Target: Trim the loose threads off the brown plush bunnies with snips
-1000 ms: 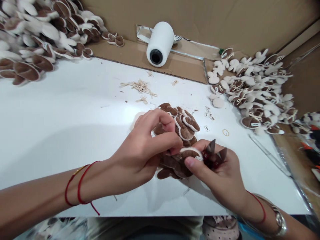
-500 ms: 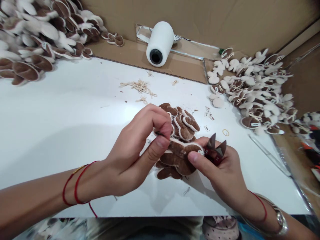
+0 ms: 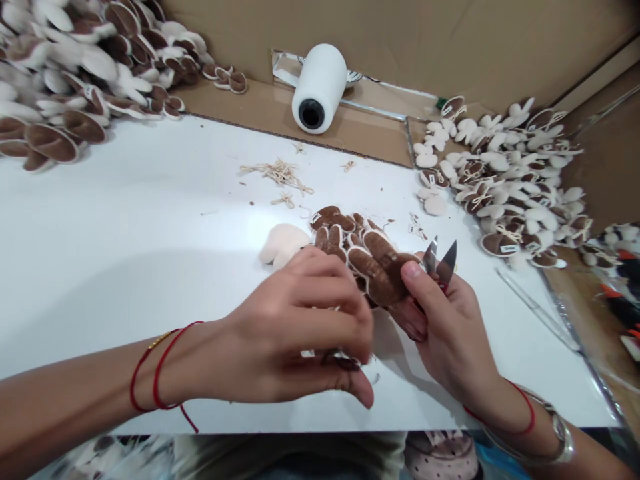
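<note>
My right hand [image 3: 450, 320] grips a brown plush piece with rounded ears and a pale edge [image 3: 385, 287] between thumb and fingers. In the same hand are thread snips [image 3: 441, 261], their two blades pointing up and apart. Left of it, my left hand [image 3: 305, 327] is slightly blurred over the table, fingers bent and thumb apart from them. Small dark bits show between its thumb and fingers, too unclear to name. Beyond the hands lies a small heap of brown plush pieces [image 3: 330, 219], partly hidden. A cream plush piece [image 3: 284, 244] rests just past my left knuckles.
Large piles of plush pieces stand at the back left [image 3: 100, 60] and right [image 3: 505, 167]. A white thread cone [image 3: 320, 87] lies by the cardboard wall. Cream cord bows [image 3: 280, 173] and small labels [image 3: 417, 225] are scattered on the white table [image 3: 125, 200].
My left hand has come off the plush piece and dropped nearer to me, thumb spreading. My right hand has raised the piece and snips slightly rightward. The cream piece now shows.
</note>
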Action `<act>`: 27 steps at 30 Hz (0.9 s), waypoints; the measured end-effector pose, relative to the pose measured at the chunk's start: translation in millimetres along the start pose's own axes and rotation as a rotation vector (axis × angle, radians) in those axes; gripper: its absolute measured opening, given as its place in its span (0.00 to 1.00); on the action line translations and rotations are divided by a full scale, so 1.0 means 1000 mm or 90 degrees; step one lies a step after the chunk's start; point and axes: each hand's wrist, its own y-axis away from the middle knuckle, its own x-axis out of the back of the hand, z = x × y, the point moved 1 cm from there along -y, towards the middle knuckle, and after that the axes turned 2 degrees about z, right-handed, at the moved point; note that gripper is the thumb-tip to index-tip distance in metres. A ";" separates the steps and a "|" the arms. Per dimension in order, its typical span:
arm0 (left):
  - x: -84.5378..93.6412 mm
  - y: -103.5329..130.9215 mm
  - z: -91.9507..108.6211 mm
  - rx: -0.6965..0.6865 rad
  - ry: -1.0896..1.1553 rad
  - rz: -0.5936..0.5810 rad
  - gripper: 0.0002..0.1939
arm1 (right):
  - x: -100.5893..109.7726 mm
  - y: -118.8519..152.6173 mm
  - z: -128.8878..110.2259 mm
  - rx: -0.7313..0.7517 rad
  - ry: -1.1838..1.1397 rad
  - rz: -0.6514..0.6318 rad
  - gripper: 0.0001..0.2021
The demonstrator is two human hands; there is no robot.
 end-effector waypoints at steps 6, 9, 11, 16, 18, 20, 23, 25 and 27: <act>0.001 0.004 0.001 0.039 -0.067 0.104 0.20 | -0.008 0.004 -0.004 -0.036 0.019 -0.083 0.12; -0.003 0.006 -0.001 0.067 -0.067 0.127 0.17 | -0.010 0.007 -0.005 -0.058 0.008 -0.152 0.16; -0.005 0.005 -0.003 0.082 -0.047 0.139 0.13 | -0.010 0.009 -0.006 -0.078 0.023 -0.182 0.17; -0.007 0.005 -0.006 0.119 -0.074 0.158 0.12 | -0.011 0.009 -0.010 -0.114 0.116 -0.192 0.21; -0.007 0.005 -0.006 0.106 -0.095 0.160 0.11 | -0.012 0.009 -0.011 -0.106 0.153 -0.191 0.19; -0.007 0.005 -0.005 0.088 -0.120 0.151 0.11 | -0.012 0.008 -0.010 -0.096 0.184 -0.179 0.16; -0.008 0.006 -0.007 0.064 -0.140 0.127 0.11 | -0.012 0.008 -0.008 -0.085 0.197 -0.168 0.15; -0.008 0.007 -0.008 0.055 -0.134 0.106 0.11 | -0.012 0.008 -0.007 -0.084 0.184 -0.177 0.15; -0.008 0.006 -0.009 0.055 -0.120 0.091 0.11 | -0.012 0.008 -0.008 -0.077 0.155 -0.194 0.15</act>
